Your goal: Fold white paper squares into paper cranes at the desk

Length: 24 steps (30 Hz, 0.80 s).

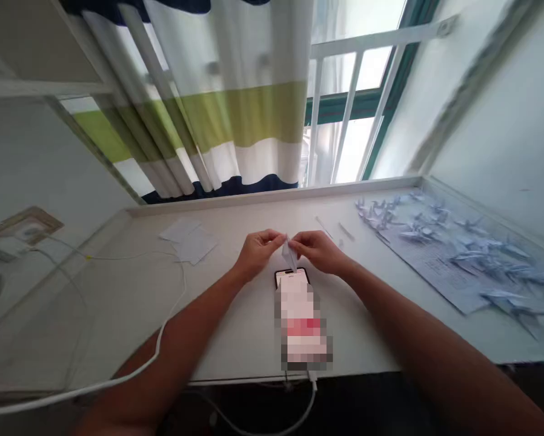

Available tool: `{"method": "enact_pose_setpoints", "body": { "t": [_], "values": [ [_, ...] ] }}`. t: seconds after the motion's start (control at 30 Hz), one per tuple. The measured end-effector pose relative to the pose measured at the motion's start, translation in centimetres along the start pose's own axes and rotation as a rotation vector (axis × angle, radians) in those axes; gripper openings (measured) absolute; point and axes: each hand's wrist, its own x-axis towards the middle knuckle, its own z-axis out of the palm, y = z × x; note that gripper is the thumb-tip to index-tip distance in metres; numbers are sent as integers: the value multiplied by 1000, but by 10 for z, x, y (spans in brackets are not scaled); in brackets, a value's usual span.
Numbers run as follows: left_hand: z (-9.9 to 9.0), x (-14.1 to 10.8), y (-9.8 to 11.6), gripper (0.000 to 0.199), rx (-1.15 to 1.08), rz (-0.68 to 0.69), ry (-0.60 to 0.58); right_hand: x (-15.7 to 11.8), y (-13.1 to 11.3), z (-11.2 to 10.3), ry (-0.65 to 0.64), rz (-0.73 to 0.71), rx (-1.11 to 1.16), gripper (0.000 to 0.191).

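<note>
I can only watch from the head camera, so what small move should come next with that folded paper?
Probably lift the folded paper slightly, away from the phone. Its lower tip hangs just above the phone's top edge, while the left hand and right hand pinch it from either side, so a little clearance seems sensible before any further folding.

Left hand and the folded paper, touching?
Touching. The head view shows the left hand pinching the folded paper at its left side, with no gap between them.
</note>
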Motion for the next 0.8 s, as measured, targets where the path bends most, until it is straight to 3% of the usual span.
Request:
{"method": "enact_pose_setpoints", "body": {
  "t": [0.3, 0.5, 0.8],
  "values": [
    [6, -4, 0, 20, 120, 69, 126, -1, -7, 6, -30, 16, 85, 30],
    [8, -4, -2, 26, 150, 76, 79, -1, -7, 10, 9, 55, 98, 28],
    [9, -3, -6, 31, 153, 73, 179, -1, -3, 18, -135, 131, 206, 48]
  ]
}}
